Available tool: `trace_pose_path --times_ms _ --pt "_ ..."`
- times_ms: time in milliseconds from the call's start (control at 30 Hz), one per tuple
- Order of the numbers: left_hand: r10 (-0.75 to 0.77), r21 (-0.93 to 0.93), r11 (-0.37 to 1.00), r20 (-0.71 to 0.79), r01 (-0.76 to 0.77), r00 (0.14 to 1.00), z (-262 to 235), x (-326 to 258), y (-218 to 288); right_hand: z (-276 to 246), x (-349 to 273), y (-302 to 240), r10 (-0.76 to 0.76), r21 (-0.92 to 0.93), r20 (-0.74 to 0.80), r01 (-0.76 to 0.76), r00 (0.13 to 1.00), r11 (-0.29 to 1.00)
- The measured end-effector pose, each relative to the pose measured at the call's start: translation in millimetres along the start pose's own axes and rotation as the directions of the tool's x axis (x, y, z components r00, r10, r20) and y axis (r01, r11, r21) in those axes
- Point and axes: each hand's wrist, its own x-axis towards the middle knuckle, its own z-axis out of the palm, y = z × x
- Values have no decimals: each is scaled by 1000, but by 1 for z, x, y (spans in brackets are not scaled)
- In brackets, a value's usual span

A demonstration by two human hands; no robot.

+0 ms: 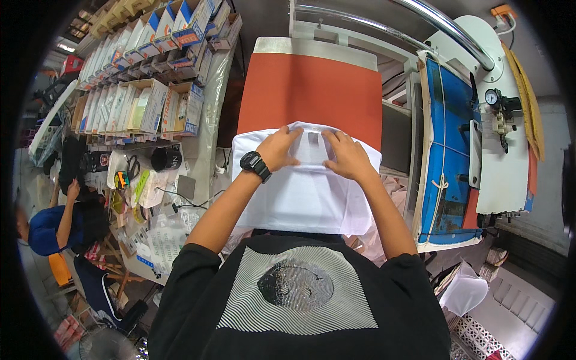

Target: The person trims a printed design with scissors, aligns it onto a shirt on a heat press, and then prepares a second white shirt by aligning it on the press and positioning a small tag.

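Observation:
A white garment (300,198), perhaps a shirt, is draped over the near part of a flat orange-red press pad (312,84). My left hand (279,150), with a black watch on its wrist, rests on the cloth, thumb and fingers apart. Opposite it, my right hand (348,156) lies on the fabric with its fingers spread. Between the two hands is a small greyish rectangle (313,138) near the garment's upper edge, like a neck label. Whether a clear film lies over it I cannot tell. The garment's near side hangs toward me.
To the right stands the press's white arm (474,42) with a pressure gauge (492,96) and a blue panel (447,150) tied with cord. Boxes of transfers (141,108) fill the left bench, near scissors (132,167). A person in blue (54,228) sits far left.

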Motion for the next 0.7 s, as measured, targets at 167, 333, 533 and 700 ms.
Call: trace_pose_path --times_ms 167,333,533,700 --pt "36 -48 998 26 -35 999 3 2 -1 5 6 6 -3 73 89 -3 996 997" --pt "34 -65 997 11 -33 999 6 1 -3 8 4 7 -40 98 23 37 999 995" --pt "3 -18 1000 -48 -4 999 18 2 4 11 8 -13 68 136 47 -74 997 988" --pt "-121 54 991 -65 125 990 27 6 23 40 10 -13 156 135 -28 -150 987 979"
